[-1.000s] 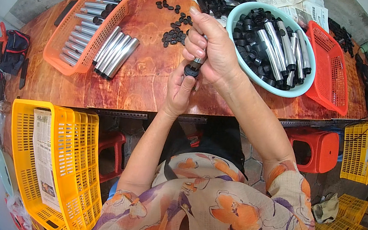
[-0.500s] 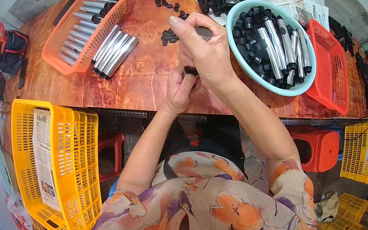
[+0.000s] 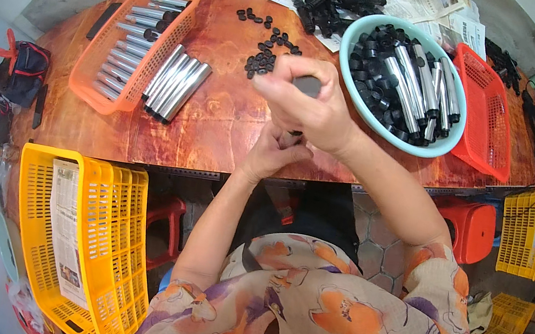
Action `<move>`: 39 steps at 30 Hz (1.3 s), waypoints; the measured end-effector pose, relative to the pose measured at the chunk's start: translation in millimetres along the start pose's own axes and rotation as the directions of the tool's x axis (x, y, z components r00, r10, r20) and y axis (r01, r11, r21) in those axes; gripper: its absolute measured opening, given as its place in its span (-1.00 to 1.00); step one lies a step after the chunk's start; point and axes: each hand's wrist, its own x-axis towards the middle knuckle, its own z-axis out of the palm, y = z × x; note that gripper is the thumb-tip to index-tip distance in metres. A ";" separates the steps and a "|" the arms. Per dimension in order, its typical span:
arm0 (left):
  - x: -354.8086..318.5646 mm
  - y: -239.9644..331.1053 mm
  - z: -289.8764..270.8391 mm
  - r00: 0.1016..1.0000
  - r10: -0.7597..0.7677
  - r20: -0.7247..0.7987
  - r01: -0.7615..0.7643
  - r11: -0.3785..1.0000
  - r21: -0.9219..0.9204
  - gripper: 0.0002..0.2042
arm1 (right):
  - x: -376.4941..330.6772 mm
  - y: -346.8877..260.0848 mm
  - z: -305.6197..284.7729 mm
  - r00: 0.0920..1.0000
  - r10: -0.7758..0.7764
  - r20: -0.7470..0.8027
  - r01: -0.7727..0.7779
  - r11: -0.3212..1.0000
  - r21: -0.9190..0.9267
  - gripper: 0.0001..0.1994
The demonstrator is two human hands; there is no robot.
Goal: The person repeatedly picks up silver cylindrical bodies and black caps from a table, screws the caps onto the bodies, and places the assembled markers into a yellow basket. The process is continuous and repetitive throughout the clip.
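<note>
My right hand (image 3: 321,108) is closed in a fist round an upright thing with a flat, round, dark grey end (image 3: 307,86) showing at the top. Directly below it my left hand (image 3: 275,154) is closed, its thumb and fingers pressed together. A small dark bit shows between the two hands, but most of what they hold is hidden. Several small black caps (image 3: 261,62) lie on the table just beyond my hands. To the right stands a light blue basin (image 3: 455,139) with silver tubes (image 3: 404,80) and black ring-like parts (image 3: 365,59) in it.
On the left, an orange basket (image 3: 74,86) of silver tubes stands beside a row of tubes (image 3: 178,87) on the wooden table (image 3: 215,136). Black parts (image 3: 331,6) lie on newspaper at the back. A red basket (image 3: 500,147) adjoins the basin. A yellow crate (image 3: 36,198) stands front left.
Both hands have come slightly nearer and to the right in the view, and the right fist now sits closer over the left hand. The whole scene has shifted a little with the camera.
</note>
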 end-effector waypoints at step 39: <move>6.9 -1.4 3.9 0.992 -0.118 0.044 0.102 0.959 0.264 -0.74 | -19.7 -2.0 -11.3 0.988 0.127 0.088 -0.148 0.939 0.311 -0.73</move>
